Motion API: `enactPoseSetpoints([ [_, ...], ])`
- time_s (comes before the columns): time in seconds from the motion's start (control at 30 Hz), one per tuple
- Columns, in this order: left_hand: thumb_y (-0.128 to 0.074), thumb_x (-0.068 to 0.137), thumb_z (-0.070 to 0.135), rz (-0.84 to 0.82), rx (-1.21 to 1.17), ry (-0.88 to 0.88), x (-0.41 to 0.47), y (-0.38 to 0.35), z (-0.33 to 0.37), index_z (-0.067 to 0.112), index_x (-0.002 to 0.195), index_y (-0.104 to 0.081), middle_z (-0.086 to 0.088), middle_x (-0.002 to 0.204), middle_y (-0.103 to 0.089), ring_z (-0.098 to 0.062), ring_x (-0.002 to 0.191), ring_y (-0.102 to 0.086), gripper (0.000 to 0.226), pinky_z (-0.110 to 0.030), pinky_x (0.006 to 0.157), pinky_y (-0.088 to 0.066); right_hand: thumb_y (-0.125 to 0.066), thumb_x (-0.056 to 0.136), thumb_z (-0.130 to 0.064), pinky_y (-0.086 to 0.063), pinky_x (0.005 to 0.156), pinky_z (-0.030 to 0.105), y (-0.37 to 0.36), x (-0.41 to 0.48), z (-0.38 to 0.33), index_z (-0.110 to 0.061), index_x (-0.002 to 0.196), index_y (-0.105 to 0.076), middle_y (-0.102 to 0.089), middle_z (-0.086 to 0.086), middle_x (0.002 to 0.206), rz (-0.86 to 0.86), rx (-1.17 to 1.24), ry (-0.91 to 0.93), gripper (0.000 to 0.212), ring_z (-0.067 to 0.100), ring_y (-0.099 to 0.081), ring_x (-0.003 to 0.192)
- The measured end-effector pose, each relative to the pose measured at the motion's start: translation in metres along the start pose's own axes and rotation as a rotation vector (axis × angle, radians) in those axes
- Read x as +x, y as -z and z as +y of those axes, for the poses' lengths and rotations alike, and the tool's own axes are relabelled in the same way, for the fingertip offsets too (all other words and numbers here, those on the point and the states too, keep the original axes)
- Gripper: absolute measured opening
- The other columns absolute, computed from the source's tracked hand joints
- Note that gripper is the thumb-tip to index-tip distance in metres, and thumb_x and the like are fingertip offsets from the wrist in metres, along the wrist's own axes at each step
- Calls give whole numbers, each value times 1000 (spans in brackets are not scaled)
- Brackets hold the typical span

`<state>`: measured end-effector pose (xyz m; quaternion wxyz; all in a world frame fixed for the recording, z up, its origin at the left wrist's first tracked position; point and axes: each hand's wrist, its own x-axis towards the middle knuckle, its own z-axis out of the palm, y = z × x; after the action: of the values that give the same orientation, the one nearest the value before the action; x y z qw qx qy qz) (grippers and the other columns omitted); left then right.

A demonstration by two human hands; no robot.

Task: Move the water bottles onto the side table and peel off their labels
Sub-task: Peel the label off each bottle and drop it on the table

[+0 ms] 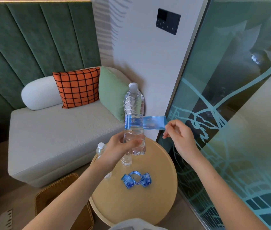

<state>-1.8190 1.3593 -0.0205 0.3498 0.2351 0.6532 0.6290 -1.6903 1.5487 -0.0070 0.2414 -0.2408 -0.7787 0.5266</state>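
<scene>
While left hand grips water bottle base, right hand pinches half-peeled label end.

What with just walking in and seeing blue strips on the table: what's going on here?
A person is peeling water-bottle labels. The left hand grips a clear bottle low down, above the round side table; the right hand pinches its blue label, partly pulled off. Peeled labels lie on the table, near other bottles.
</scene>
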Motion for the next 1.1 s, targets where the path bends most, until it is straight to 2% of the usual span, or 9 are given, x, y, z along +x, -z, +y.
enactPoseSetpoints([
  [0.07, -77, 70, 43, -26, -8, -4, -2, 1, 0, 29, 102, -74, -1, 98, -77, -18, 89, -73, 35, -22, 71, -53, -55, 103, -15, -53, 73, 12, 1, 2, 5, -20, 91, -60, -70, -13, 74, 13, -6, -19, 14, 4, -68, 74],
  [0.17, -75, 72, 41, -61, -34, -7, -5, 3, 1, 28, 103, -74, -3, 100, -76, -18, 90, -72, 34, -21, 70, -52, -56, 102, -15, -57, 74, 18, 3, 6, 14, -17, 91, -62, -69, -4, 74, 34, 2, -65, 13, 5, -69, 73],
  [0.27, -73, 75, 39, -105, -57, -2, -5, 5, -2, 24, 109, -73, -7, 105, -75, -26, 98, -71, 37, -34, 83, -53, -56, 102, -13, -59, 75, 22, 4, 9, 23, -12, 92, -64, -69, -1, 75, 38, 34, -127, 13, 8, -70, 72],
  [0.33, -73, 76, 39, -125, -57, -3, -6, 6, -3, 20, 112, -72, -10, 107, -74, -29, 98, -70, 40, -37, 85, -52, -57, 102, -12, -60, 75, 24, 4, 9, 29, -11, 91, -65, -69, 0, 74, 30, 40, -157, 13, 9, -71, 72],
  [0.53, -75, 75, 37, -109, -20, -6, -8, 6, -4, 19, 111, -72, -4, 98, -75, -14, 83, -70, 40, -16, 65, -49, -57, 102, -11, -62, 76, 26, 0, 6, 38, -8, 92, -65, -69, 1, 74, 21, 59, -190, 13, 9, -69, 72],
  [0.7, -74, 77, 28, -76, 18, -1, -9, 5, -5, 18, 110, -73, 0, 92, -75, -7, 74, -67, 34, -12, 60, -46, -59, 101, -10, -62, 79, 31, 1, 3, 42, -8, 92, -67, -71, 2, 76, 0, 99, -193, 12, 15, -71, 76],
  [0.8, -74, 75, 30, -61, 43, -1, -10, 5, -5, 18, 112, -71, -2, 96, -76, -11, 80, -69, 39, -14, 62, -48, -60, 100, -10, -62, 82, 33, 6, 2, 45, -8, 93, -68, -72, 2, 75, -12, 132, -229, 11, 18, -72, 79],
  [0.93, -74, 73, 30, -59, 48, -7, -11, 4, -5, 16, 113, -70, -4, 99, -76, -16, 86, -70, 42, -17, 65, -49, -61, 99, -9, -63, 81, 35, 15, 1, 44, -8, 92, -68, -70, 2, 75, 61, 141, -248, 10, 23, -69, 81],
  [1.1, -76, 66, 40, -43, 87, -10, -11, 1, -4, 22, 108, -72, 0, 94, -76, -12, 83, -72, 46, -16, 63, -49, -64, 99, -15, -60, 77, 27, 17, 3, 7, -11, 102, -67, -72, 2, 92, 147, 140, -107, 7, 12, -70, 78],
])
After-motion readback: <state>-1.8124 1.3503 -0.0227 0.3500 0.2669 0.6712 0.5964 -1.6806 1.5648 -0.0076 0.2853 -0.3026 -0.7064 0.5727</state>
